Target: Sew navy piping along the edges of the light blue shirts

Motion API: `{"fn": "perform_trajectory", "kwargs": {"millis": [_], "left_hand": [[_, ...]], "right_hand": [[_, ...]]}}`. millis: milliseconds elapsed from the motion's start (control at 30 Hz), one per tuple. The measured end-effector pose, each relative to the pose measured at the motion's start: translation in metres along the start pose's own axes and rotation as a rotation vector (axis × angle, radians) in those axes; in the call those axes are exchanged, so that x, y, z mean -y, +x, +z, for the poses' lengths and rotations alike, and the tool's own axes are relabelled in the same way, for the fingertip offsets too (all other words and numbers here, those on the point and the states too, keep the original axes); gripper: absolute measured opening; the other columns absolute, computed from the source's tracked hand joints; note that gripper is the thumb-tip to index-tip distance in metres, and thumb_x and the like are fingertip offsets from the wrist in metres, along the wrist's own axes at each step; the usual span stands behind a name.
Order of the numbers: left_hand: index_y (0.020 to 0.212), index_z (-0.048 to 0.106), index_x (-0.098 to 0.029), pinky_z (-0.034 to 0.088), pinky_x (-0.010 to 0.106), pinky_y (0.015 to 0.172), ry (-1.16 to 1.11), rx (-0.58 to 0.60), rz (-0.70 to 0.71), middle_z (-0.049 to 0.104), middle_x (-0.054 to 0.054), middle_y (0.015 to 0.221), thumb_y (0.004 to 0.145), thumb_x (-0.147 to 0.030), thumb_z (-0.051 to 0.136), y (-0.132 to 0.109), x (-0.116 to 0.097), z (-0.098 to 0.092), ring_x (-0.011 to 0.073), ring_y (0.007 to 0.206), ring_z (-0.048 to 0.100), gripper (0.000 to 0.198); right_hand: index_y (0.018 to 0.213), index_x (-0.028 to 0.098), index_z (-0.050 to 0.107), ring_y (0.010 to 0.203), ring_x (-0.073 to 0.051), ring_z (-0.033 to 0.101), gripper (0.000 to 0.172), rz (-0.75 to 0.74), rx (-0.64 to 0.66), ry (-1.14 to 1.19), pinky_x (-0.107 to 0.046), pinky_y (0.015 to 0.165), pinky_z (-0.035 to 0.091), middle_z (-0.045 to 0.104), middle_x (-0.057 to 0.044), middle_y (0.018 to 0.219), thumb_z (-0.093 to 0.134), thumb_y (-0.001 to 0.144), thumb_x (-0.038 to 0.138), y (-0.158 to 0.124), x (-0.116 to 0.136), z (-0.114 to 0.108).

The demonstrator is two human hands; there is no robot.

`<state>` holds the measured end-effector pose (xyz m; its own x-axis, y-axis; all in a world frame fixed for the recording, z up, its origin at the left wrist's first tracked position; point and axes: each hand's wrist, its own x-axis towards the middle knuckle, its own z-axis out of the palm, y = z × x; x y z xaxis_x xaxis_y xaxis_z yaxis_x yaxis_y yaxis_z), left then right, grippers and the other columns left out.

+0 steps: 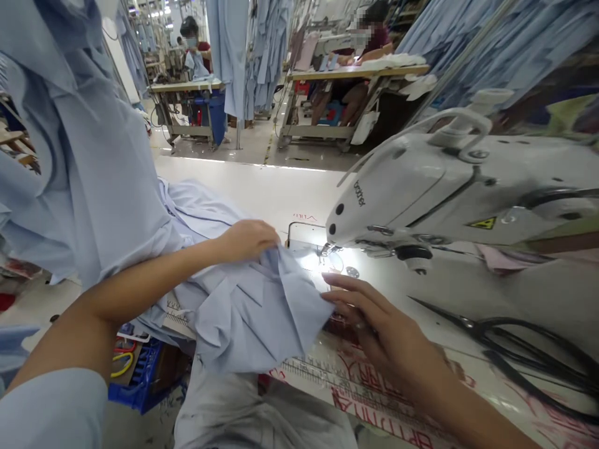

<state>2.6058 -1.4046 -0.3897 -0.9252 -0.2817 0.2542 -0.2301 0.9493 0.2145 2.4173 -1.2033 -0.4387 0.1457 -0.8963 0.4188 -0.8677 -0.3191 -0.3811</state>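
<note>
Light blue shirt fabric (255, 312) lies bunched across the front of the sewing table and hangs over its edge. My left hand (250, 240), slightly blurred, is closed on a raised fold of it. At the right corner of the cloth is my right hand (374, 315), fingers stretched out and a little apart, their tips touching the fabric; the thumb is hidden. Just beyond my fingertips the lit needle area of a white sewing machine (402, 193) stands at the right.
Black scissors (496, 333) lie on the table at right. Light blue garments (88, 149) hang at left. Below them is a blue crate (145, 374). A ruler scale (309, 368) runs along the table's front edge. Beyond, two people sit at other sewing tables (355, 73).
</note>
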Motion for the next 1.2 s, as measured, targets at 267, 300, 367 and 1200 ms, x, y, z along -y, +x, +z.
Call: {"fn": "perform_trajectory", "kwargs": {"millis": [267, 300, 367, 1200], "left_hand": [[0.085, 0.068, -0.02, 0.049, 0.017, 0.06, -0.668, 0.69, 0.106, 0.07, 0.002, 0.075, 0.09, -0.033, 0.049, -0.057, -0.029, -0.1, 0.01, 0.067, 0.064, 0.024], [0.085, 0.068, -0.02, 0.05, 0.017, 0.063, -0.65, 0.804, 0.096, 0.07, 0.003, 0.078, 0.089, -0.03, 0.05, -0.06, -0.034, -0.097, 0.0103, 0.07, 0.065, 0.021], [0.083, 0.067, -0.018, 0.05, 0.018, 0.064, -0.474, 0.846, 0.021, 0.07, 0.002, 0.078, 0.088, -0.024, 0.051, -0.064, -0.037, -0.084, 0.0106, 0.07, 0.064, 0.017], [0.097, 0.063, -0.017, 0.046, 0.028, 0.076, 0.014, 0.148, 0.107, 0.065, 0.005, 0.078, 0.095, -0.028, 0.037, -0.105, -0.026, -0.04, 0.0144, 0.078, 0.058, 0.028]], "right_hand": [[0.12, 0.027, 0.048, 0.105, -0.017, 0.058, 0.056, -0.114, -0.007, 0.132, -0.03, 0.077, 0.054, 0.053, -0.007, 0.126, 0.034, 0.073, 0.0, 0.017, -0.007, 0.006], [0.126, 0.027, 0.045, 0.11, -0.018, 0.055, 0.065, -0.188, 0.045, 0.161, -0.031, 0.079, 0.054, 0.048, -0.007, 0.132, 0.032, 0.07, -0.003, 0.023, -0.001, 0.013], [0.134, 0.025, 0.038, 0.123, -0.019, 0.043, 0.072, -0.346, 0.125, 0.184, -0.036, 0.089, 0.049, 0.039, -0.007, 0.141, 0.031, 0.069, -0.005, 0.036, 0.016, 0.03], [0.077, 0.019, 0.055, 0.058, -0.013, 0.055, 0.009, -0.033, 0.163, 0.077, -0.025, 0.05, 0.042, 0.06, -0.004, 0.085, 0.047, 0.081, 0.02, 0.064, 0.04, 0.039]]}}
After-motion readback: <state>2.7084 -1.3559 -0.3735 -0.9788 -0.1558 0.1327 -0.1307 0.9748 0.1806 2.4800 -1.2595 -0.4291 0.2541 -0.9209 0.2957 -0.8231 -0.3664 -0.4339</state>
